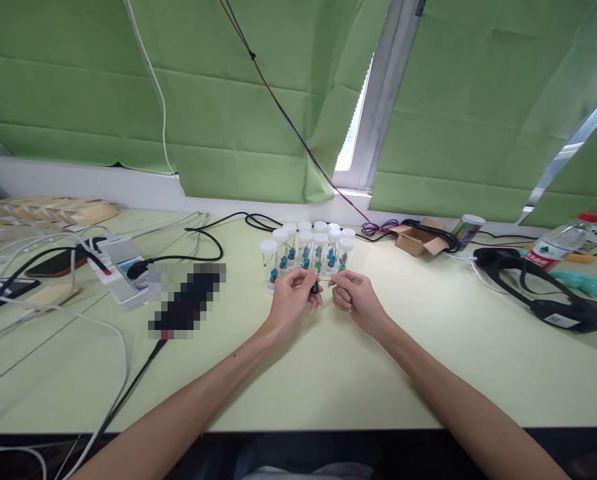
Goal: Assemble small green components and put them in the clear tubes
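Note:
My left hand (293, 293) is closed in a pinch around a small black part (314, 288) with pale marks, perhaps an electronic component. Close by on the right, my right hand (356, 297) has its thumb and fingertips pressed together near the part. Whatever lies between those fingertips is too small to make out. Just beyond both hands stands a group of several clear vials (269, 263) with white caps, upright on the table. Small blue pieces with thin leads show inside most vials, and green ones are in the vials nearest my right hand.
On the left are a power strip (121, 267), tangled cables, a phone (58, 262) and a pixelated dark object (188, 300). To the right stand an open cardboard box (418, 237), a can (467, 230), a water bottle (561, 243) and a black headset (543, 293). Green blinds hang behind.

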The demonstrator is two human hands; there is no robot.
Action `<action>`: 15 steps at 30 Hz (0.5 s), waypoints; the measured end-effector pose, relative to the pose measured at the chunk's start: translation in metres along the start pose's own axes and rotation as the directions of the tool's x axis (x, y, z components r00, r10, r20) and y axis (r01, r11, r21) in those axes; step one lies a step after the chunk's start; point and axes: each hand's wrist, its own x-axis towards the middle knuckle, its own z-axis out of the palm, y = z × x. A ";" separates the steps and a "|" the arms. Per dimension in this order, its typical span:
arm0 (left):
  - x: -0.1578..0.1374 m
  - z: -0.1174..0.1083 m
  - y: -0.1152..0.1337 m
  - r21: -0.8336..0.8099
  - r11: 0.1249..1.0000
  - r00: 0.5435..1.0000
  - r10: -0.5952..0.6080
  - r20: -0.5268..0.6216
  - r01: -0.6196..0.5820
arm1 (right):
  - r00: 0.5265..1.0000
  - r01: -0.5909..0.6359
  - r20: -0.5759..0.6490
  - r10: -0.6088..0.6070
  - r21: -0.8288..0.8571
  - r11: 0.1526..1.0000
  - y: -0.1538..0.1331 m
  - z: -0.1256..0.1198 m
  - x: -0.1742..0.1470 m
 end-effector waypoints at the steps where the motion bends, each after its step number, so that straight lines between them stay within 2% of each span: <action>1: 0.000 0.000 0.000 -0.009 1.000 1.000 -0.003 -0.004 0.003 | 1.000 -0.003 -0.001 0.003 0.006 1.000 0.000 0.000 0.000; 11: 0.002 -0.001 0.000 -0.139 0.986 0.994 -0.101 -0.044 0.094 | 0.999 0.034 -0.036 -0.034 -0.004 0.999 -0.001 0.003 -0.001; 15: 0.003 -0.002 0.000 -0.208 0.967 0.985 -0.164 -0.051 0.150 | 0.999 0.054 -0.006 -0.054 0.031 0.998 -0.003 0.003 0.000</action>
